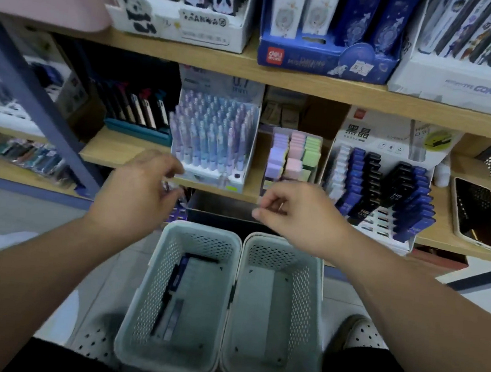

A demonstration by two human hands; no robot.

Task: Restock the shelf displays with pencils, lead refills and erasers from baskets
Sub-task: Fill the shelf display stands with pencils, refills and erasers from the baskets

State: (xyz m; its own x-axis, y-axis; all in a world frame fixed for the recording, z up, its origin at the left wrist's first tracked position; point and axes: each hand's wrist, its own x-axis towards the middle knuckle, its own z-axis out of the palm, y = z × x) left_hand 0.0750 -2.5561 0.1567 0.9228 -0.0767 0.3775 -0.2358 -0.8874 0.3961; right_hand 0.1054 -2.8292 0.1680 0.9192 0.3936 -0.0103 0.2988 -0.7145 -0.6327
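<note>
Curling left hand [139, 187] and right hand [292, 216] above the basket [201, 227], holds unclear, we are judging its pencil [172, 280] light, slick: pinch mid-barrel.

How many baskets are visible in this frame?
2. Both stand side by side below the shelf: the left basket holds a few dark packs, and the right basket sits against it. None seems hidden.

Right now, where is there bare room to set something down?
Bare wood lies in front of the pen tray, left of the pencil display. A narrow strip is free between the refill display and the phone. From pencil display through erasers to refill display it is crowded. The right basket looks bare.
</note>
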